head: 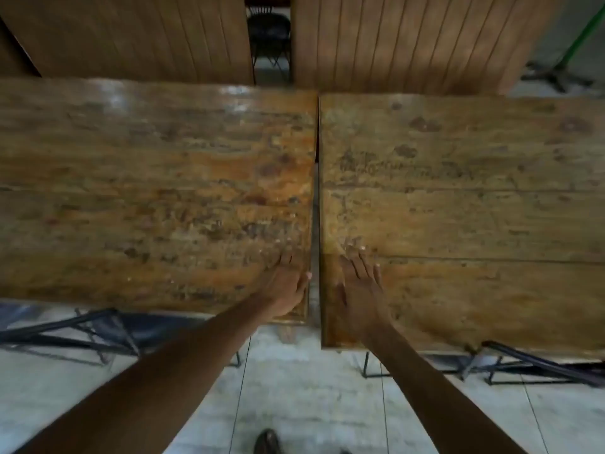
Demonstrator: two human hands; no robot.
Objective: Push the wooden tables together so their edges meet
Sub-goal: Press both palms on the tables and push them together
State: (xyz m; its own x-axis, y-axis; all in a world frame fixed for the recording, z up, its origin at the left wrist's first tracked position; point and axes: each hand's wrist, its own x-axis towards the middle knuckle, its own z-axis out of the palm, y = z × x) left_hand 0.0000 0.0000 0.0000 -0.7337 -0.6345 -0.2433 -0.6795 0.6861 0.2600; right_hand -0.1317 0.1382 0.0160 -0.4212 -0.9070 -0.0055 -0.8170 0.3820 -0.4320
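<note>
Two worn wooden tables stand side by side in front of me. The left table (147, 198) and the right table (458, 217) nearly meet at the far end, with a thin gap that widens toward me. The right table's near edge sits closer to me than the left one's. My left hand (286, 290) lies flat on the left table's near right corner, thumb at the gap edge. Flat on the right table's near left corner rests my right hand (360, 286), fingers spread. Neither hand holds anything.
Two more plank-topped tables (409, 44) stand beyond, with a dark chair (269, 34) in the gap between them. Black metal folding chairs (82, 335) sit under the near edges on both sides. A green pole on a stand (576, 44) is at the far right. My shoe (266, 442) is on the tiled floor.
</note>
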